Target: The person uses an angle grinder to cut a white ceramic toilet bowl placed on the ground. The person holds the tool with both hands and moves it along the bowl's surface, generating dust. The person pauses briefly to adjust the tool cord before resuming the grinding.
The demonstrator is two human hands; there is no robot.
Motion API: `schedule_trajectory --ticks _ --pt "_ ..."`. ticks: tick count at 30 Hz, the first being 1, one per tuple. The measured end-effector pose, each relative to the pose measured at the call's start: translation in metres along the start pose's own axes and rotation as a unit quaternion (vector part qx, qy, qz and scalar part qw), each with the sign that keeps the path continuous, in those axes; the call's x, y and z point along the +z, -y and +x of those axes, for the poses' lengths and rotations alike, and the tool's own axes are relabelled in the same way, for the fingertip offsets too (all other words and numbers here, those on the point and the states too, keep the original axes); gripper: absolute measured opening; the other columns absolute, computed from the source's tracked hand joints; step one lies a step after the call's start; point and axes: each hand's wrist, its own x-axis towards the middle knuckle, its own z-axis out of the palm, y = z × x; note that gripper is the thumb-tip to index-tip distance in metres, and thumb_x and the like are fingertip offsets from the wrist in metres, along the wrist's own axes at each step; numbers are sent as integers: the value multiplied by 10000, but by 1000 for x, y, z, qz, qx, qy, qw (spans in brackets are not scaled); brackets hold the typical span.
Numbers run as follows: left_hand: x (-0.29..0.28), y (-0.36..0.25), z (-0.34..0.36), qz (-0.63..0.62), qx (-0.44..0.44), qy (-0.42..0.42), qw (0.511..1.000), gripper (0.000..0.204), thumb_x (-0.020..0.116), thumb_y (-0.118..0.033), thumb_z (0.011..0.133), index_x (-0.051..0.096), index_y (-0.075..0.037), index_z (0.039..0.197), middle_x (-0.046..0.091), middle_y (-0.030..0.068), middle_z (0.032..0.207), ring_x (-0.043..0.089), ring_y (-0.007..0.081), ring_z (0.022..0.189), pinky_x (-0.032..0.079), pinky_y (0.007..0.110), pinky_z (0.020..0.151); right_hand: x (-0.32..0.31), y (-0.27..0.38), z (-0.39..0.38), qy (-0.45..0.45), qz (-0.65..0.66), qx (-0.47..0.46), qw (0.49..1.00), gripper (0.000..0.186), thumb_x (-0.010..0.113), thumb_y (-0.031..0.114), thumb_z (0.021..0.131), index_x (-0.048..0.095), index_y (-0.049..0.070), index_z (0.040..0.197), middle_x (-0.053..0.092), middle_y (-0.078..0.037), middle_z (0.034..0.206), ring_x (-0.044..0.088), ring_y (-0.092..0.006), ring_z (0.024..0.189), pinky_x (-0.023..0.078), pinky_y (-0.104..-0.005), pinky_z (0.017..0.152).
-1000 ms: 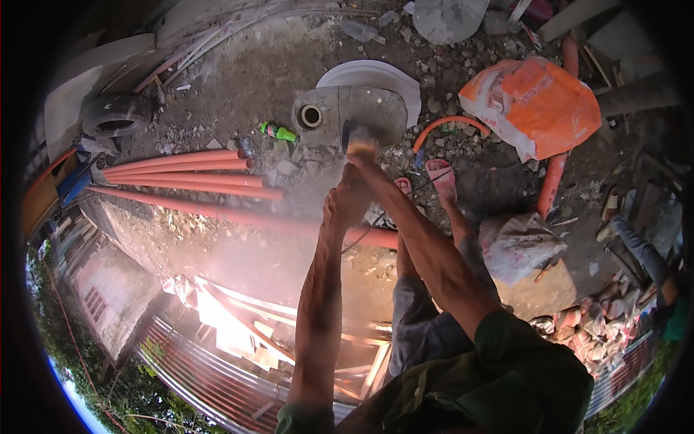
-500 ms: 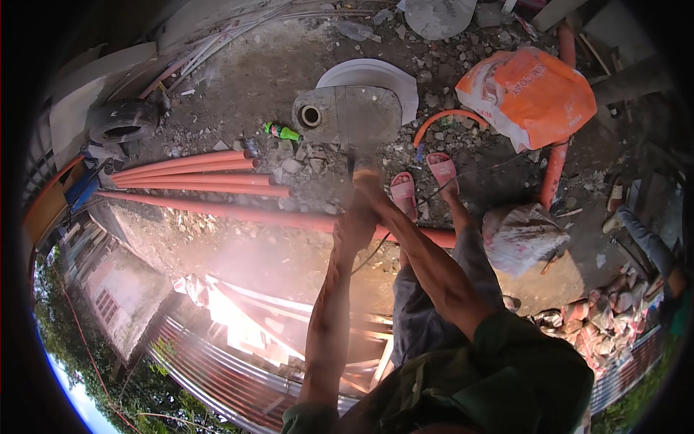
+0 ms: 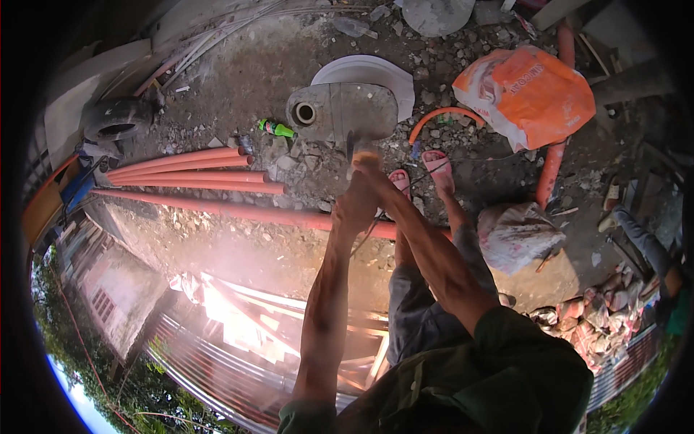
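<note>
Stony ground (image 3: 224,108) spreads around a grey slab (image 3: 347,116), the landmark here, which has a round collared opening at its left end. Just beyond the slab, partly hidden by it, lies a white curved piece (image 3: 403,90). At the slab's near edge is a blurred power tool (image 3: 366,156) with a dark disc; whether the disc touches the slab, I cannot tell. The person's right hand (image 3: 370,177) grips the tool at the front, close to the slab, and the left hand (image 3: 352,210) is clenched around it farther back; finger detail is lost in blur. Left of the slab, near it, lies a green bottle (image 3: 276,129); farther left sits a tire (image 3: 119,119). Orange pipes (image 3: 195,176) lie left of the slab and nearer the person. Right of the slab are a bent pipe (image 3: 447,111) and, beyond that, an orange bag (image 3: 542,94).
</note>
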Motion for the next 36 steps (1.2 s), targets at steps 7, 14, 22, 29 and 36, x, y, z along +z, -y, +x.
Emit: schedule_trajectory --ticks 7,14,22,29,36 --pt "-20 -6 4 -12 -66 16 998 571 686 -267 825 464 -155 1338 707 229 1015 646 484 1000 530 532 815 20 14 -5 26 7 43 999 309 697 385 903 565 160 1068 550 18 858 540 -119 729 458 -301 659" --pt "-31 -34 12 -44 -93 15 995 582 689 -259 824 453 -152 1345 702 253 1015 641 485 1021 525 550 834 20 21 1 35 13 22 999 328 605 424 970 626 114 863 615 5 733 582 -111 593 466 -272 560" --pt "-30 -31 23 -16 -91 -2 996 587 691 -262 817 463 -154 1347 703 256 1021 640 482 1039 529 532 848 25 32 -2 19 -14 14 1000 375 644 469 935 650 104 848 615 -14 731 591 -128 627 480 -286 582" --pt "-38 -39 28 -4 -94 -2 996 568 681 -264 821 473 -173 1341 707 240 1028 647 476 1032 523 533 858 29 39 0 -8 -6 0 1000 393 673 466 910 657 74 892 624 -20 762 598 -139 649 487 -288 596" --pt "-40 -44 33 -1 -73 -2 997 563 680 -250 823 462 -170 1335 712 226 1021 648 477 1022 524 535 855 26 47 10 1 -46 -29 999 394 687 455 902 640 68 959 624 -20 791 602 -134 665 490 -287 614"
